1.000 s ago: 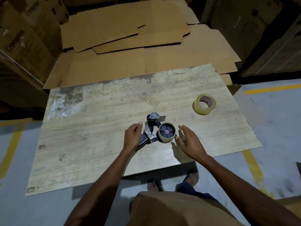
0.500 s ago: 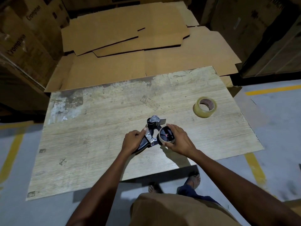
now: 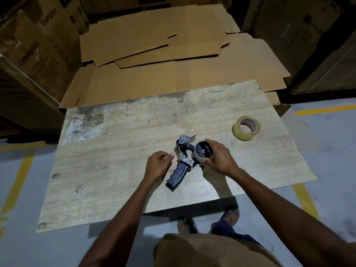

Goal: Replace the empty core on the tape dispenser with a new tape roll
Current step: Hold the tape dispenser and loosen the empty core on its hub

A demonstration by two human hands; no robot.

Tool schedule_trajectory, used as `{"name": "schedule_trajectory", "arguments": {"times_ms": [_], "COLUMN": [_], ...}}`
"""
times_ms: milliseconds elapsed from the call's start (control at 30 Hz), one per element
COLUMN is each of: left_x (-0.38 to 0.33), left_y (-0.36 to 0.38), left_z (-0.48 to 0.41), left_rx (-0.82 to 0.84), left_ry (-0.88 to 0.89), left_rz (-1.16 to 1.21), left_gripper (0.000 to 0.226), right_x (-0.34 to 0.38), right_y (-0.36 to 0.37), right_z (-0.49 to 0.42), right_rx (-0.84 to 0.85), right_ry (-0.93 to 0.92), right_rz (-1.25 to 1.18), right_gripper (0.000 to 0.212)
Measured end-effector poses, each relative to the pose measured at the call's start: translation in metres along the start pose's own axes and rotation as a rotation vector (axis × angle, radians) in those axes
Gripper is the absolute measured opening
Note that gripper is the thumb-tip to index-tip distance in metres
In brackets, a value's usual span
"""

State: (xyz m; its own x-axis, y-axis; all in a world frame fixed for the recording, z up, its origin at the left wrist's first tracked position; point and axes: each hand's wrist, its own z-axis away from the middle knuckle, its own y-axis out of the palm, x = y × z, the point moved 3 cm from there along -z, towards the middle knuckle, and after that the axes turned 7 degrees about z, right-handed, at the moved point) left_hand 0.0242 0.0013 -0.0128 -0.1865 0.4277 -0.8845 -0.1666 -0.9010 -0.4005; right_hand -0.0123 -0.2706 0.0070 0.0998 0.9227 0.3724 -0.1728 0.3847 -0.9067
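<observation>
A dark-handled tape dispenser [image 3: 177, 175] lies on the wooden board [image 3: 115, 155] near its front middle, with its metal blade end pointing away from me. An empty pale core [image 3: 198, 159] sits on its black hub. My right hand [image 3: 219, 160] wraps this core from the right, thumb and fingers around its rim. My left hand [image 3: 157, 165] is just left of the dispenser with fingers curled, its thumb tip close to the metal frame and the handle uncovered. The new clear tape roll [image 3: 241, 134] lies flat at the board's right side, apart from both hands.
Flattened cardboard sheets [image 3: 173, 54] lie beyond the board's far edge. Stacked cartons [image 3: 34, 51] stand at the left and dark boxes at the right. The grey floor has yellow lines [image 3: 306, 199]. My sandalled feet show below the board's near edge.
My right hand closed around the core on the hub. My left hand slid off the handle to the left, so the handle now shows. The tape roll has not moved.
</observation>
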Motion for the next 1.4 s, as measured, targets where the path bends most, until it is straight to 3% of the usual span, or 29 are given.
{"name": "schedule_trajectory", "arguments": {"times_ms": [133,200,300,533,633,733,833,967,1033,1100,1200,1400], "left_x": [-0.010,-0.012,-0.010,-0.003,0.003,0.006,0.007,0.009,0.008,0.005,0.002,0.009], "left_y": [0.011,0.018,0.026,0.030,0.021,0.010,0.002,-0.008,-0.017,-0.026,-0.038,-0.051], "left_z": [0.000,-0.001,-0.004,-0.007,-0.007,-0.009,-0.010,-0.009,-0.008,-0.007,-0.003,0.002], "left_rx": [0.002,0.031,0.049,0.164,0.112,0.040,-0.025,-0.105,-0.139,-0.168,-0.199,-0.193], "left_ry": [0.062,0.054,-0.019,-0.085,-0.164,-0.140,-0.092,-0.070,-0.056,-0.044,-0.030,-0.012], "left_rz": [0.008,0.008,-0.006,-0.042,0.070,0.169,0.159,0.073,0.039,0.042,0.036,0.013], "left_gripper": [0.035,0.036,0.033,0.066,0.075,0.066,0.054,0.034,0.029,0.025,0.020,0.020], "right_x": [0.003,0.006,0.005,-0.002,0.010,0.033,0.053,0.065,0.073,0.082,0.100,0.117], "right_y": [0.002,0.005,0.005,0.002,0.003,0.019,0.040,0.050,0.056,0.065,0.072,0.074], "right_z": [0.000,0.000,0.003,0.013,0.025,0.046,0.055,0.061,0.062,0.061,0.057,0.044], "right_rx": [0.055,0.087,0.008,-0.028,-0.161,-0.256,-0.261,-0.203,-0.020,0.180,0.382,0.323], "right_ry": [0.030,0.006,0.035,0.068,0.057,0.031,0.034,0.391,0.577,0.700,0.755,0.874], "right_rz": [-0.026,-0.007,-0.037,-0.001,0.010,-0.053,-0.148,-0.433,-0.570,-0.833,-1.295,-1.722], "right_gripper": [0.101,0.099,0.091,0.095,0.073,0.040,0.030,0.034,0.056,0.063,0.078,0.055]}}
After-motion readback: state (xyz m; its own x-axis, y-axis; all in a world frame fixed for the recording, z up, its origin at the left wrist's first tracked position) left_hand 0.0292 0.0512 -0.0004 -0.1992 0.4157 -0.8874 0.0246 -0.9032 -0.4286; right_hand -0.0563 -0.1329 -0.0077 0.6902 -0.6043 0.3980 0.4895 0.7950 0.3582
